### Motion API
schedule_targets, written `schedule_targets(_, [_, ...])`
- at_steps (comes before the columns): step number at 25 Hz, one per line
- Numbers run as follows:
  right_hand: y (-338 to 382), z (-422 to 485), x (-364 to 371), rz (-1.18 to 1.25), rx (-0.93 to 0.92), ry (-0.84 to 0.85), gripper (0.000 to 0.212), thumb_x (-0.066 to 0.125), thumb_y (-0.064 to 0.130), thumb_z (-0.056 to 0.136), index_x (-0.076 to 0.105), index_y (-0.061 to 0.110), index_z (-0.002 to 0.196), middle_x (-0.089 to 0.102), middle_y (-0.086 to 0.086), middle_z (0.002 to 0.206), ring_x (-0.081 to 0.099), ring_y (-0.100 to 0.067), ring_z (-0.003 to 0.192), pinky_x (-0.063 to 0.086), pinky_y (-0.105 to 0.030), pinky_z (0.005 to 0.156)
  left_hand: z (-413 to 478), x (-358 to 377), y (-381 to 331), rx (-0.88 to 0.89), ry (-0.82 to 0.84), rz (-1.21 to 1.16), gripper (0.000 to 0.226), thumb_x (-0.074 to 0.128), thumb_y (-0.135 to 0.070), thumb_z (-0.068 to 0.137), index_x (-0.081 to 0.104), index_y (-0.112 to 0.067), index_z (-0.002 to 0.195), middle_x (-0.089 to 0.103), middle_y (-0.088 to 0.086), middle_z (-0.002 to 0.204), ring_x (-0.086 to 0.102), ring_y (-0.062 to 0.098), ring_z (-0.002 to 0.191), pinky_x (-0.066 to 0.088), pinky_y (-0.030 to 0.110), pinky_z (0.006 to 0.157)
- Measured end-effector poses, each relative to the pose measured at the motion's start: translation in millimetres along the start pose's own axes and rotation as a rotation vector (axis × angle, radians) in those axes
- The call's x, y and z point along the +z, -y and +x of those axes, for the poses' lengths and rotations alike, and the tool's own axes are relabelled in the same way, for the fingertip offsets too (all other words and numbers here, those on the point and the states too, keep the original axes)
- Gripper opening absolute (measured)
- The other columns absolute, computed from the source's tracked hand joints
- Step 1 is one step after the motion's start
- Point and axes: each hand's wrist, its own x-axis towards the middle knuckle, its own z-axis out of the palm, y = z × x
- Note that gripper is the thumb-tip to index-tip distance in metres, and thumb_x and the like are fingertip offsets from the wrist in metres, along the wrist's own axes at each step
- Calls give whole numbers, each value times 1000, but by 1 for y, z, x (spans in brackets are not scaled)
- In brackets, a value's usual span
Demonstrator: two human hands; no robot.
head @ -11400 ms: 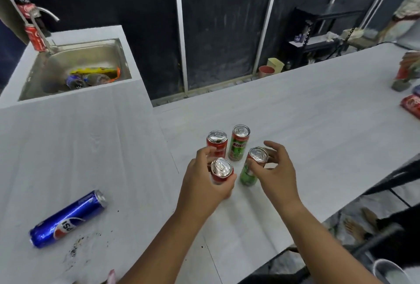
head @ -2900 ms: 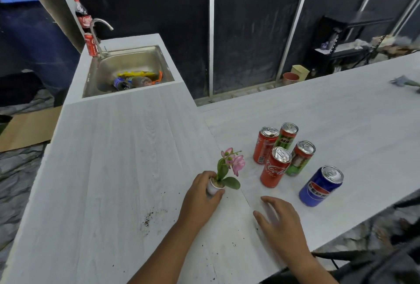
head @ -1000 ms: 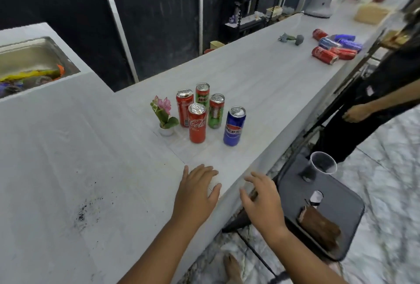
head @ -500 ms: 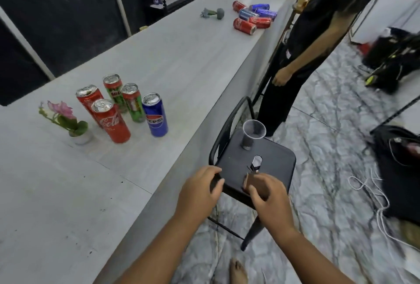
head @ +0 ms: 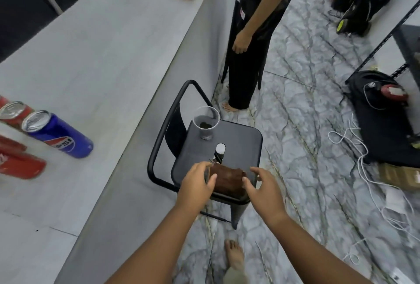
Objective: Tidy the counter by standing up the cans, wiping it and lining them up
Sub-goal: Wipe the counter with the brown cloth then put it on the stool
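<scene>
The left hand (head: pixel 197 182) curves against the left end of a brown cloth (head: pixel 227 181), thumb laid on it; I cannot tell whether it already pinches the fabric. The right hand (head: pixel 261 189) is open, fingers spread, its thumb just touching the cloth's right end. The cloth lies bunched at the near edge of a black stool (head: pixel 238 142) that stands beside the counter (head: pixel 109 45), off the surface it is meant to wipe.

It looks soft, light and limp, so it will likely sag and unfold if lifted by one corner. Gathering it from both ends, or scooping a fistful at the middle, seems the surer hold.

A clear plastic cup (head: pixel 206 122) stands at the stool's far left corner, apart from the cloth and probably easy to tip. On the counter's left, near its front edge, a blue can (head: pixel 58 134) stands among red cans (head: pixel 16 114).
</scene>
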Motion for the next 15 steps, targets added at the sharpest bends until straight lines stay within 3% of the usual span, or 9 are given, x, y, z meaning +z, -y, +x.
schedule_targets(5, [-14, 18, 22, -18, 109, 52, 51, 74, 45, 95, 64, 21, 140, 63, 3, 132, 60, -18, 126, 52, -39, 108, 24, 21, 11, -132, 30, -3, 46, 75, -40, 98, 62, -21, 138, 60, -6, 124, 65, 16, 113, 55, 36, 101])
schedule_targets(8, [-16, 22, 35, -41, 140, 62, 54, 77, 46, 93, 66, 18, 138, 59, 2, 120, 60, -20, 121, 53, -39, 104, 32, 28, 15, -155, 50, -2, 55, 79, -40, 94, 62, -18, 142, 60, -2, 127, 65, 17, 108, 55, 35, 100])
schedule_targets(11, [-13, 25, 44, -115, 126, 52, 35, 80, 38, 91, 74, 17, 118, 54, 4, 107, 58, -20, 113, 48, -27, 93, 36, 35, 15, -162, 68, 24, 50, 83, -36, 91, 66, -21, 136, 60, -5, 116, 65, 18, 105, 54, 32, 94])
schedule_targets(15, [-6, 24, 49, -121, 114, 52, 7, 75, 27, 94, 70, 29, 99, 57, 12, 100, 60, -12, 100, 44, -20, 83, 40, 38, 18, -174, 86, 35, 28, 84, -30, 90, 75, -22, 116, 68, -8, 99, 66, 13, 92, 53, 28, 82])
